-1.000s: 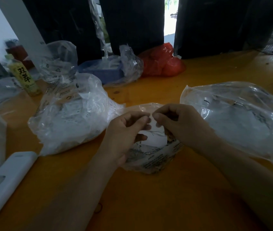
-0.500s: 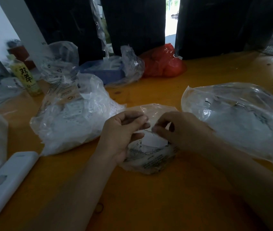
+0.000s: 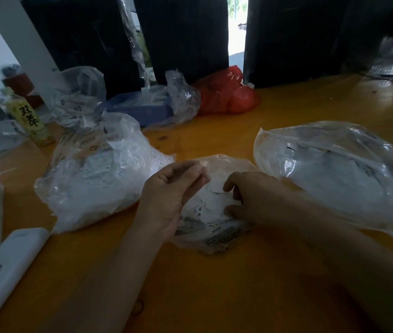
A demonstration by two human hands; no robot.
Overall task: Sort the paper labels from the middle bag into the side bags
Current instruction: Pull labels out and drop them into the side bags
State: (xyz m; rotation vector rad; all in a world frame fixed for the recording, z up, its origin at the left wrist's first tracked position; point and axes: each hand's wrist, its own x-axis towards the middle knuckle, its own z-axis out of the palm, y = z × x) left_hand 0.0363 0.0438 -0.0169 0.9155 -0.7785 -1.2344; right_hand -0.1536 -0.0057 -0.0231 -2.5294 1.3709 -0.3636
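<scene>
Currently both hands at the middle bag (image 3: 214, 227) on the table (image 3: 214, 284). Left hand (image 3: 169, 195) curled, thumb and forefinger pinching the bag's upper edge. Right hand (image 3: 250, 200) reaches into the paper labels (image 3: 214, 200), fingers bent; can't tell if it has one. Left bag (image 3: 89, 179) and right bag (image 3: 334, 174) flank it.

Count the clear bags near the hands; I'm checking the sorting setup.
3: left bag beside the left hand, middle bag under both hands, right bag beside the right hand. More bags lie behind.
</scene>
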